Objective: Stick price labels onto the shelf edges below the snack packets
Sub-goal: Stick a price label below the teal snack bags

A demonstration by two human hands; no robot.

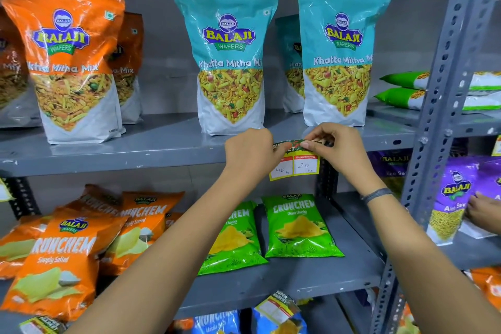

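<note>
A yellow and red price label point(296, 164) with handwritten 40 and 20 hangs against the front edge of the upper grey shelf point(135, 156), below two teal Khatta Mitha Mix packets point(230, 62) point(340, 62). My left hand point(250, 153) pinches the label's upper left corner. My right hand point(334, 148) pinches its top right part, fingertips on the folded top strip at the shelf lip. The label's lower half hangs free below the edge.
Orange mix packets point(71, 62) stand at left on the same shelf. Green Crunchem packets point(298, 226) and orange ones point(54, 260) lie on the lower shelf, which carries another label point(279, 306) on its edge. Another person's hand point(484, 210) holds a purple packet point(452, 198) beyond the perforated upright point(444, 89).
</note>
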